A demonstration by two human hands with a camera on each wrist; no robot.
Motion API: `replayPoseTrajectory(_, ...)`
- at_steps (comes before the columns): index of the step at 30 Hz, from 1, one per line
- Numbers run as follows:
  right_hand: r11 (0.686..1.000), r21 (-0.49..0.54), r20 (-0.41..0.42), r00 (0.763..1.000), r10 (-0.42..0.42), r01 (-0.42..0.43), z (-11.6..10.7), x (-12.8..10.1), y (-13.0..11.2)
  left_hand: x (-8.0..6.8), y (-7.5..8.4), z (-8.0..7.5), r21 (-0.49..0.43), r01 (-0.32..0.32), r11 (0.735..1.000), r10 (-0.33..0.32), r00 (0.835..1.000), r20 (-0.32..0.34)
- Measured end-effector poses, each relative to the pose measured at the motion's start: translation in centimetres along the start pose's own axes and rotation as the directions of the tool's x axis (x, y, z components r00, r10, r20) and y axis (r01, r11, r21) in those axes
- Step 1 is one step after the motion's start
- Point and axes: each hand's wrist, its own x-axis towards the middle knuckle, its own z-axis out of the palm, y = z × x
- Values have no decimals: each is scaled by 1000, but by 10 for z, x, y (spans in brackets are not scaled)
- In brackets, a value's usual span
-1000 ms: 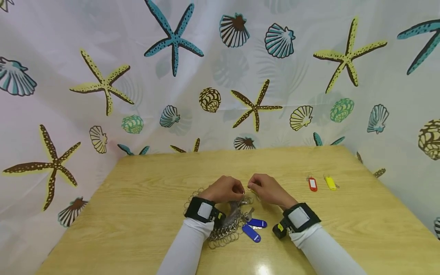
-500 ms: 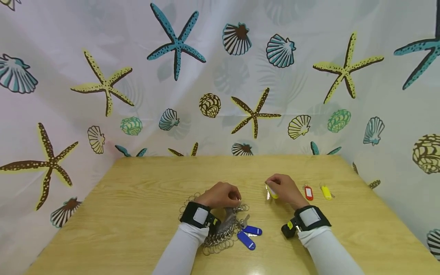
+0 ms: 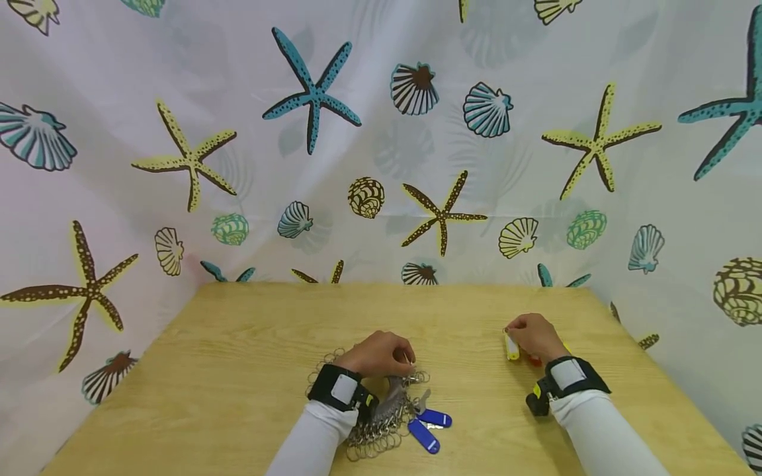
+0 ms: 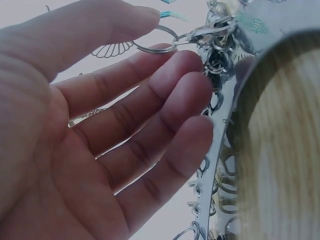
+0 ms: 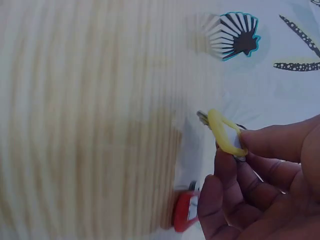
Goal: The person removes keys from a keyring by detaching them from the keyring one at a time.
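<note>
My left hand (image 3: 380,354) is over a curved metal ring holder (image 3: 395,395), which is hung with several clips and split rings. In the left wrist view its thumb and index finger pinch a metal split ring (image 4: 159,49) linked to a clip; the other fingers are loosely bent. My right hand (image 3: 537,338), at the right of the table, pinches a yellow key tag (image 3: 512,348). Close up, the yellow tag's white label shows between thumb and fingers. A red key tag (image 5: 185,212) lies just below that hand, partly covered by it in the head view.
Two blue key tags (image 3: 424,436) with keys lie at the holder's right side, seemingly attached to it. A bit of another yellow tag (image 3: 567,347) shows behind the right hand. A patterned curtain (image 3: 369,132) stands along the wooden table's (image 3: 268,324) back and sides.
The right hand has moved from beside the left hand to the right with the yellow key tag, reaching the red tag. The left hand has stayed at the holder. The head view has tilted up.
</note>
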Motion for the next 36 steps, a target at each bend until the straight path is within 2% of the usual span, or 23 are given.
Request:
replayPoseTrajectory(3,999,-2,16,999,33,-33,-3,2,4,-1,0,-1,-4,-3,1000,3,1000,-3)
replayPoseTrajectory(11,996,-86,15,1000,17,-15,0,-1,10,-6,-3,1,-34,-21,999,21,1000,4)
replayPoseTrajectory(17,976,-205,-27,996,-81,74,-2,-5,3,-7,-2,-1,-27,-22,999,22,1000,-4)
replayPoseTrajectory(21,956,-252,-66,983,-173,151,-4,-7,-13,-5,-1,-5,-14,-21,1000,21,1000,-14)
replayPoseTrajectory(27,933,-228,-85,949,-305,279,6,-20,-48,-4,3,-7,-6,-14,1000,14,999,-31)
replayPoseTrajectory(31,918,-185,-43,931,-363,349,18,-35,-72,-4,4,-7,-11,-8,1000,7,999,-32)
replayPoseTrajectory(36,913,-98,23,918,-396,396,38,-53,-96,-4,3,-7,-20,-5,1000,5,1000,-25)
